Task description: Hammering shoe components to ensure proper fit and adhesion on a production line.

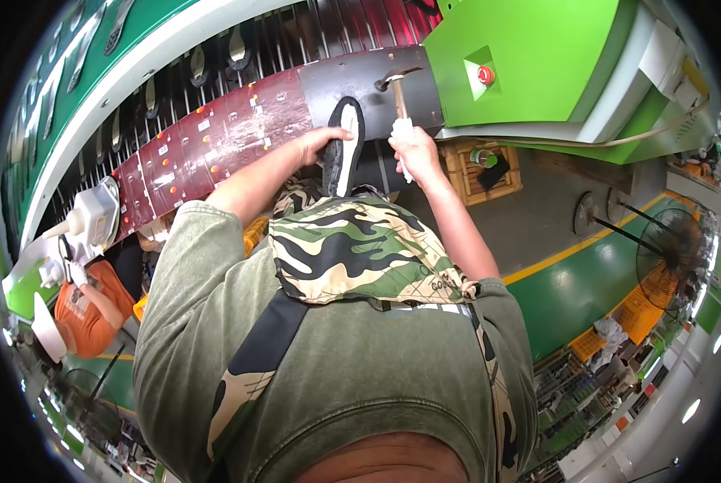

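My left hand (322, 145) is closed around the side of a shoe (347, 157) with a black rim and a white inner face, its thumb pressed onto the white part. The shoe points away from me, over the dark grey end of the ledge (324, 88). To its right, my right hand (417, 154) grips a hammer (400, 98) by its handle, wrapped in white near the grip. The dark hammer head lies at the far end, above the ledge and apart from the shoe. Whether the shoe's near end rests on anything is hidden by my camouflage apron (360, 249).
Beyond the maroon ledge (215, 145), several shoes stand on a roller conveyor (296, 36). A green machine (529, 56) with a red button (486, 76) rises at right. Nearby are a bamboo stool (457, 173) and fan (670, 258). A co-worker in orange (95, 314) works at left.
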